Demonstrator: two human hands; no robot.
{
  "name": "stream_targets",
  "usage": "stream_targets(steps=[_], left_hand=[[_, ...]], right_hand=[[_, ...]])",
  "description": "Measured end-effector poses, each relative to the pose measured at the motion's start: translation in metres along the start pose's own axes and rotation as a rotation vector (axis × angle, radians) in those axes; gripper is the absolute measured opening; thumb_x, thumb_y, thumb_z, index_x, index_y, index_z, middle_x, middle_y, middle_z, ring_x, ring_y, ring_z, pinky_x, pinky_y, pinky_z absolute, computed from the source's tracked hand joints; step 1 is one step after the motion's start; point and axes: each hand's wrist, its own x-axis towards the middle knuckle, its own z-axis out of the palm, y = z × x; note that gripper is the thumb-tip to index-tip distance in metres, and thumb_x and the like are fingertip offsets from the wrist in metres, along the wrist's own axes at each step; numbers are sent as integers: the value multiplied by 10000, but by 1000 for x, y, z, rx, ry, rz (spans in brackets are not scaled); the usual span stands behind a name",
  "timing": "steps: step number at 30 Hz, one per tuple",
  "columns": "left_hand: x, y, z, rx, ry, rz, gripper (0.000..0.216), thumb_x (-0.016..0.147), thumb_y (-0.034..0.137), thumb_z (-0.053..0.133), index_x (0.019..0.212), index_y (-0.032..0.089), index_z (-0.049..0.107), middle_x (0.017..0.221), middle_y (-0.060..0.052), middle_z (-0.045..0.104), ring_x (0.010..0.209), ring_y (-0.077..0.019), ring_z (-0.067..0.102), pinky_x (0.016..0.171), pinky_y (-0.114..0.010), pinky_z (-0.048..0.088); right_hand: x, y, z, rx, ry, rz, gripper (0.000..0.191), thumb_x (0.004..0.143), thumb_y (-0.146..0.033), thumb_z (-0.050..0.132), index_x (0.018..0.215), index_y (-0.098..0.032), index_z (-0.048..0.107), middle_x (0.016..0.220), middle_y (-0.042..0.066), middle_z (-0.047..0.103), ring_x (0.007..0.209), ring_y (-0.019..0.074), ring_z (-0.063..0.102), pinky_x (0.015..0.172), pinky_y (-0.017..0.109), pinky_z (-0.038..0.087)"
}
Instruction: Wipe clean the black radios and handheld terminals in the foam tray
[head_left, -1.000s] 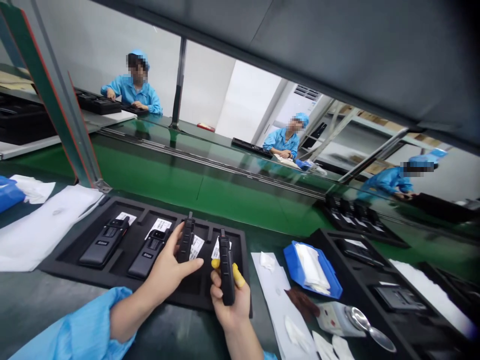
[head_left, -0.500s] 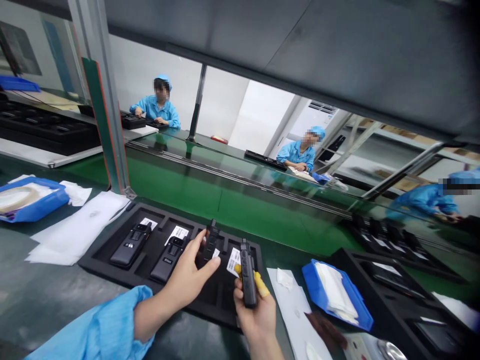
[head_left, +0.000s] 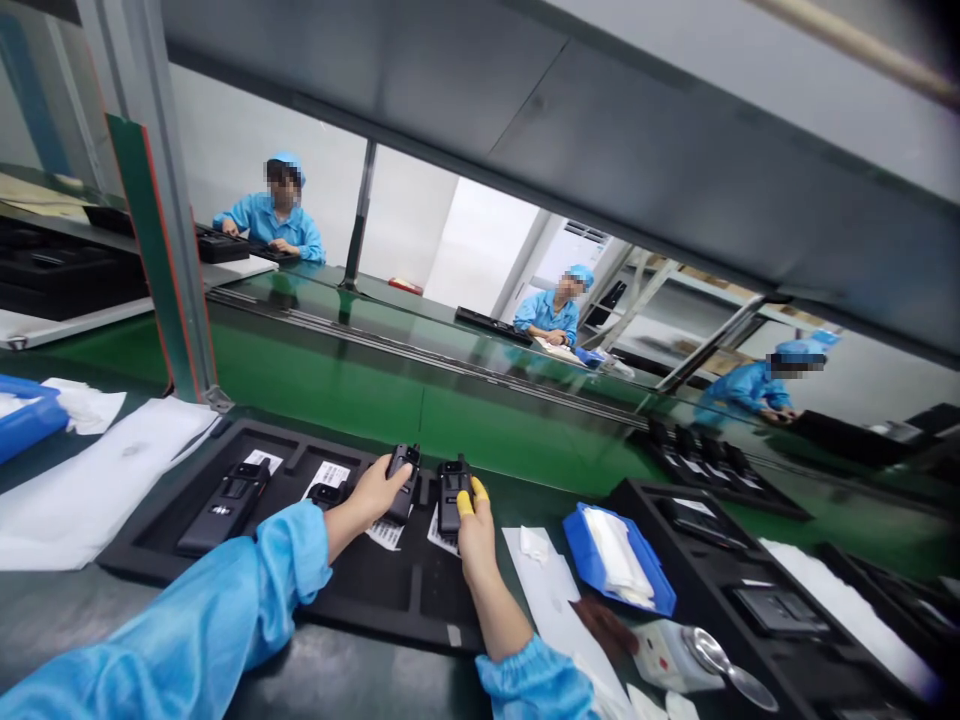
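Observation:
My left hand (head_left: 369, 497) is closed around a black two-way radio (head_left: 403, 482) above the far side of a black foam tray (head_left: 386, 585). With yellow covers on some of its fingertips, my right hand (head_left: 478, 535) grips a second two-way radio (head_left: 449, 497), its front facing up, to the right of the first. White barcode labels (head_left: 385, 534) show beneath both radios. Farther left in the tray lies another radio (head_left: 225, 508). One more radio (head_left: 328, 494) is partly hidden behind my left forearm.
White sheets (head_left: 105, 485) lie left of the tray. On the right are a paper strip (head_left: 541, 580), a blue bin (head_left: 574, 545) of white cloths, a bottle with a metal top (head_left: 667, 650) and more black trays (head_left: 697, 590). A metal post (head_left: 180, 250) stands at left; co-workers sit beyond.
My right hand has moved forward over the tray and its radio now shows its front. My left fingers have closed on the other radio. The view has swung right.

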Motion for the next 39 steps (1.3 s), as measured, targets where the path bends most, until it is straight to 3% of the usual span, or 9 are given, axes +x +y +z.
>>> stream_targets(steps=[5,10,13,16,20,24,30,33,39], left_hand=[[-10,8,-19,234,34,106,311,881,276,584,1162,145,557,1199,-102,567,1098,-244,548,954,-468,415],[-39,19,-86,525,49,163,466,880,269,495,1333,167,456,1332,-110,495,1195,-245,492,1005,-330,372],[-61,18,-133,757,94,75,498,867,285,472,1343,140,447,1271,-155,507,1179,-311,482,997,-413,356],[-82,10,-161,970,125,-88,575,810,269,530,1343,70,446,1119,-231,536,1061,-413,522,888,-537,381],[-97,-6,-171,1107,108,-251,683,823,394,538,1401,73,366,1088,-266,528,1009,-454,542,806,-546,408],[-95,-13,-176,1083,33,-295,717,837,437,523,1433,105,302,1092,-233,546,991,-395,587,797,-448,442],[-89,-14,-178,954,72,-271,798,800,333,562,1433,22,189,1150,-257,544,1053,-371,581,862,-413,422],[-88,-15,-175,865,139,-259,807,732,259,604,1402,21,223,1208,-262,516,1127,-372,538,900,-418,403],[-89,-17,-182,589,259,-220,872,575,243,720,1360,131,358,1127,-172,555,1046,-370,577,862,-432,427]], right_hand=[[-1,-8,-4,-172,-17,-140,626,743,-467,496,1238,-84,508,1354,219,415,1330,319,282,1096,509,198],[-24,-31,-3,-198,-122,-275,552,772,-402,509,1250,-126,528,1411,182,366,1352,300,252,1114,517,178],[-57,-42,14,-248,-279,-371,376,796,-343,511,1124,-210,637,1328,134,485,1288,279,369,1096,508,247],[-94,-51,42,-532,-468,-474,368,814,-260,488,1137,-169,639,1365,155,464,1332,312,317,1075,543,270],[-123,-63,73,-945,-584,-506,438,838,-388,526,1121,-74,640,1433,209,353,1379,386,189,1067,629,184],[-126,-74,88,-1062,-649,-517,491,850,-476,501,1020,-53,682,1425,227,347,1381,389,182,1068,634,165],[-138,-91,102,-892,-599,-439,543,789,-328,587,1261,-66,530,1431,208,355,1349,382,276,1047,581,288],[-145,-93,111,-723,-644,-414,582,761,-216,590,1308,-57,470,1387,200,428,1297,316,397,1039,459,373],[-137,-90,122,-540,-612,-137,791,710,-187,623,1396,3,279,978,147,698,906,280,671,770,354,541]])
